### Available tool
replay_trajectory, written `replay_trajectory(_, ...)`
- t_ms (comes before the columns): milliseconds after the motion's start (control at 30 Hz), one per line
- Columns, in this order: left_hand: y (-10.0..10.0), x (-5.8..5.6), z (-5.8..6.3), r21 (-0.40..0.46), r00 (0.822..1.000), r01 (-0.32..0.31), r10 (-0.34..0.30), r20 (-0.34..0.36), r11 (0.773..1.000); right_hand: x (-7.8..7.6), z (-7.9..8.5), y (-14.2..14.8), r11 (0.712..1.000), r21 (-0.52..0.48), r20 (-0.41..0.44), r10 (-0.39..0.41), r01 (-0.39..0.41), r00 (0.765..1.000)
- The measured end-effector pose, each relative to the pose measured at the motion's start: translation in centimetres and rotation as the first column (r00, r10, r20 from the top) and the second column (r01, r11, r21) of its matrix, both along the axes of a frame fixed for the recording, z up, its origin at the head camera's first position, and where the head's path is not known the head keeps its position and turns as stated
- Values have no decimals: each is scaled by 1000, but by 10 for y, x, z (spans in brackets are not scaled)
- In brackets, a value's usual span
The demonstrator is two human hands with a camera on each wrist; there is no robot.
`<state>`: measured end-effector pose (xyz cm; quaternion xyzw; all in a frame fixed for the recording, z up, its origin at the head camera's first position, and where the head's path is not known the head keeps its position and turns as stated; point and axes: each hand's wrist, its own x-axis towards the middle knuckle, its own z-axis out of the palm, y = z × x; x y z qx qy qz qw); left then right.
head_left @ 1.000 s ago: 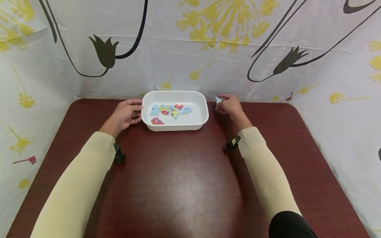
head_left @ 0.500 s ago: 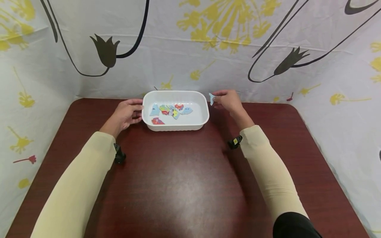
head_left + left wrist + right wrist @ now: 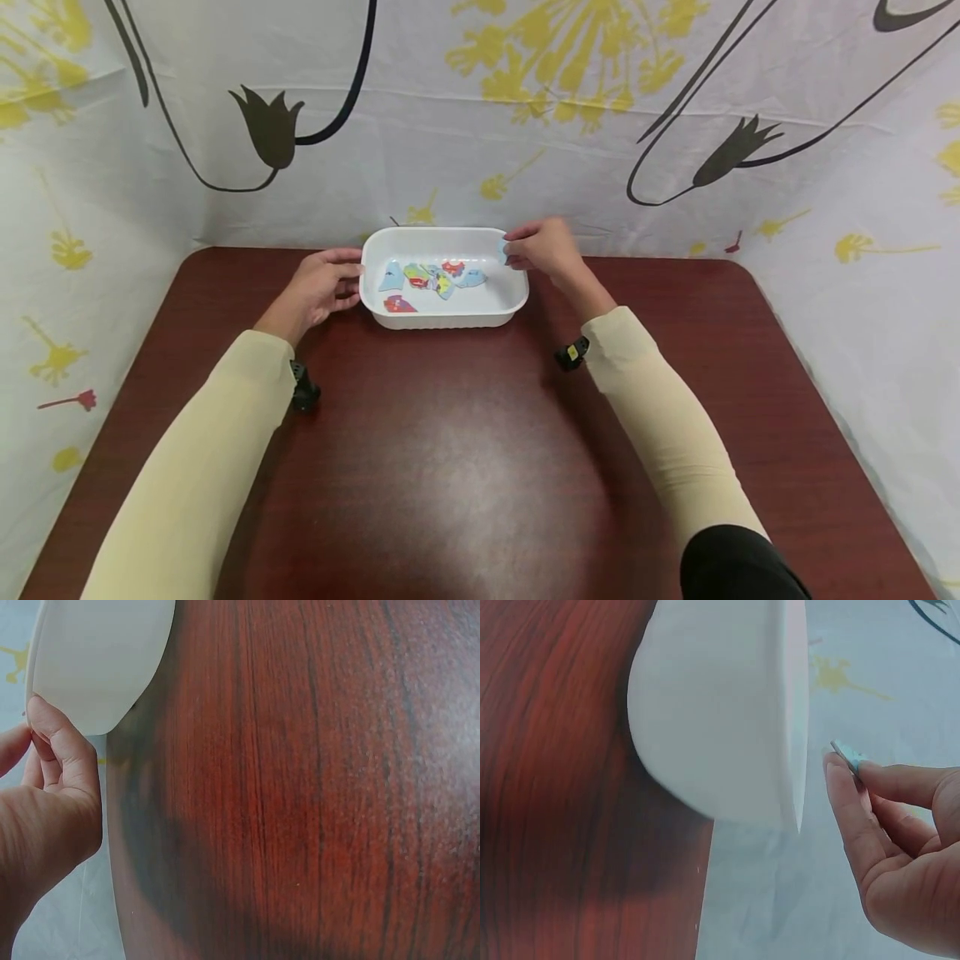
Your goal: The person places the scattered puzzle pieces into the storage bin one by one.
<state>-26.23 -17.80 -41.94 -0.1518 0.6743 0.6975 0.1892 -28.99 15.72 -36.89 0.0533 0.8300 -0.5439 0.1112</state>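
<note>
Near the back of the table stands a white plastic tray (image 3: 444, 321). Its left end is held at the rim by my left hand (image 3: 318, 285), whose thumb and fingers meet at the edge in the left wrist view. My right hand (image 3: 547, 248) is over the tray's right rim. Between its thumb and fingers it pinches a thin light-blue puzzle piece (image 3: 847, 756), mostly covered by the fingers in the head view. Several printed pieces lie inside the tray, among them a blue piece (image 3: 392, 277), a red-purple piece (image 3: 399, 304) and a cluster in the middle.
The tray rests on a dark red-brown wooden table (image 3: 442, 450) with rounded back corners. A white patterned cloth (image 3: 465, 125) hangs close behind the tray and along both sides.
My right hand has moved left with the light-blue puzzle piece, from beside the tray to over its right rim. My left hand has stayed at the left end.
</note>
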Motion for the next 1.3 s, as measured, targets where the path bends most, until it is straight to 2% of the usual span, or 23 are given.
replay_trajectory(233, 1, -3, -1, 1, 1000, 0, 0, 5, 1000, 1, -6, -22, 999, -4, 27, 41, -41, 999)
replay_trajectory(800, -2, -3, -5, -14, 1000, -3, 3, 13, 1000, 13, -41, -72, 981, 55, 110, 178, -184, 978)
replay_trajectory(1100, -1, -4, -2, -11, 1000, -1, 1, 1, 1000, 12, -43, -88, 977, 36, 143, 201, -208, 969)
replay_trajectory(1167, -1, -5, -1, -6, 1000, 3, -3, -2, 1000, 11, -43, -91, 975, 55, 151, 206, -216, 967)
replay_trajectory(1300, 0, -4, 0, 5, 1000, 3, -3, 0, 1000, 10, -44, -96, 951, 185, 145, 221, -246, 964)
